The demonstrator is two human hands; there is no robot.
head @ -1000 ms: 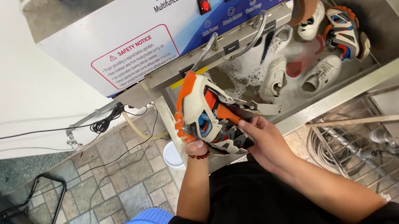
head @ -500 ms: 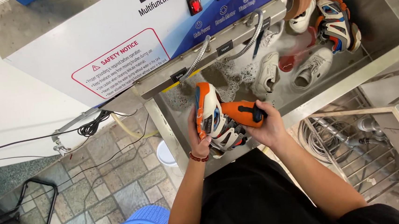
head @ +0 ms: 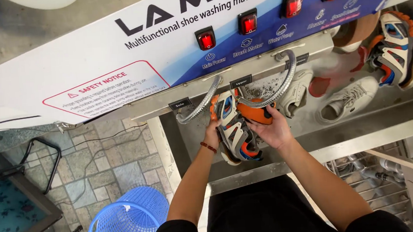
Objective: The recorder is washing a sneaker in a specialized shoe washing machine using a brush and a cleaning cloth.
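Since the earlier frame the chunky sneaker [head: 235, 128] had been carried further in, up under the washing machine's front panel [head: 173, 50] and between its two flexible metal hoses [head: 204, 103]. The left hand [head: 213, 130] clasped the shoe's side, fingers wrapped on it; the right hand [head: 274, 129] was closed around an orange brush [head: 254, 113] pressed against the upper. Beyond lay white sneakers [head: 345, 100] in the steel basin [head: 362, 124]; a blue basket [head: 126, 221] stood on the floor.
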